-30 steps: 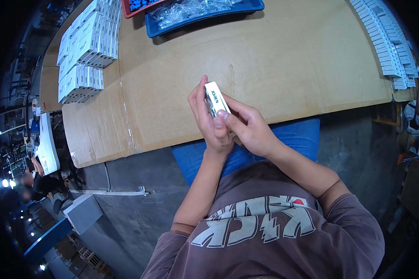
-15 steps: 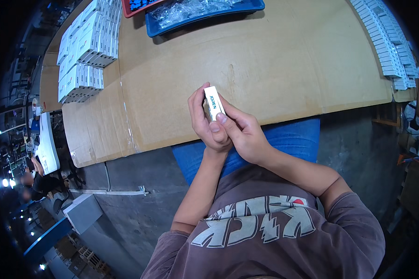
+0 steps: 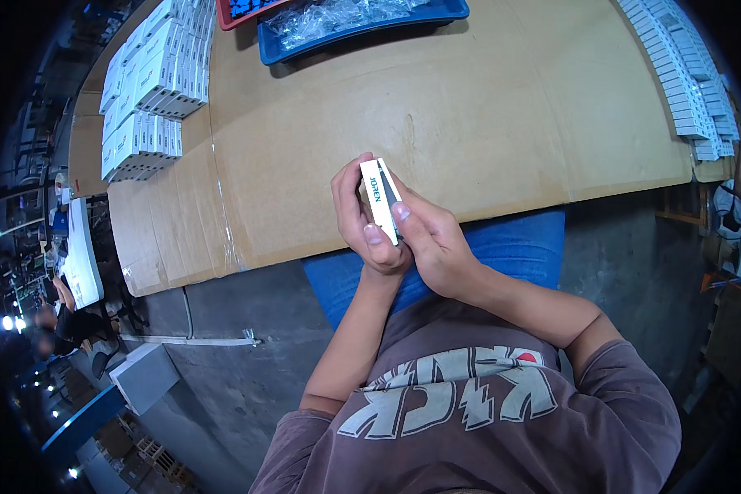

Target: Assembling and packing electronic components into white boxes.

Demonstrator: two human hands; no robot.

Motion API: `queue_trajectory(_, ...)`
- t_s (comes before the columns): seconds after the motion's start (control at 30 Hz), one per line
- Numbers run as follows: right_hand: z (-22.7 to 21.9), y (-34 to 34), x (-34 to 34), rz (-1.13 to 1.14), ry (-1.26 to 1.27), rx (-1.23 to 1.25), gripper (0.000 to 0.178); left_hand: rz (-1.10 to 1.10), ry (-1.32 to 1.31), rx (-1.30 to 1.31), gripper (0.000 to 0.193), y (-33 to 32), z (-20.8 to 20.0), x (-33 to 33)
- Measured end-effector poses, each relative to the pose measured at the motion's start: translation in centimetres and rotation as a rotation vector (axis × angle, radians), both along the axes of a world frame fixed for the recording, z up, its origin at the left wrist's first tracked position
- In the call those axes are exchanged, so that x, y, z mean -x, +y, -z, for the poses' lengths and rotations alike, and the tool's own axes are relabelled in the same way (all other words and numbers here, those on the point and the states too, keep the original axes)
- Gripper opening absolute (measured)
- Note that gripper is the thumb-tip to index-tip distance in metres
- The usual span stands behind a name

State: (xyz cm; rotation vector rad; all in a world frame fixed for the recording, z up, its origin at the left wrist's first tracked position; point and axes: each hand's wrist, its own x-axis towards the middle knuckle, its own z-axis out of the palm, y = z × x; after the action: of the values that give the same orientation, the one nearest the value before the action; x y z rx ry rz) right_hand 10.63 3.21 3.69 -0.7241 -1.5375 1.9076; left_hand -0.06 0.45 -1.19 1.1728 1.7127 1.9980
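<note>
A small, narrow white box [image 3: 374, 183] with dark printing on its face stands between my two hands, over the near edge of the table. My left hand [image 3: 356, 216] is closed around the box's left side, its thumb near the lower end. From the right, my right hand [image 3: 443, 247] grips it with the thumb pressed on the right side. A dark strip runs along that right side; whether it is an opening or a shaded face I cannot tell. My fingers hide the box's back.
The table is covered with brown cardboard [image 3: 502, 107]. White boxes [image 3: 152, 90] are stacked at the far left, with more white boxes [image 3: 675, 74] at the far right. A blue tray [image 3: 362, 39] of clear plastic pieces stands at the back beside a red tray [image 3: 226, 15] of blue pieces.
The box has turned in my hands, so its dark right side now shows and more of its length is visible. My left thumb has shifted slightly left along it.
</note>
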Motion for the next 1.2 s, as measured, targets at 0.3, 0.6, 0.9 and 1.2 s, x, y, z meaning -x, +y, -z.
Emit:
queue_trajectory(0.3, 0.6, 1.0, 0.3, 0.041, 0.002, -0.067, 0.055, 0.055, -0.027, 0.067, 0.101, 0.4, -0.3, 0.1)
queue_trajectory(0.6, 0.1, 5.5, -3.1, -0.11, -0.307, -0.528, 0.084, 0.252, -0.706, 0.133, 0.11, 0.3, -1.9, 0.3)
queue_trajectory(0.9, 1.6, 7.7, -3.6, -0.109, -0.161, -1.009, 0.086, 0.505, -1.17, 0.359, 0.076, -0.3, -3.5, -1.4)
queue_trajectory(1.2, 2.9, 7.6, -3.3, -0.028, 0.055, -1.01, 0.077, 0.442, -1.122, 0.321, 0.069, -0.4, -5.1, -3.1)
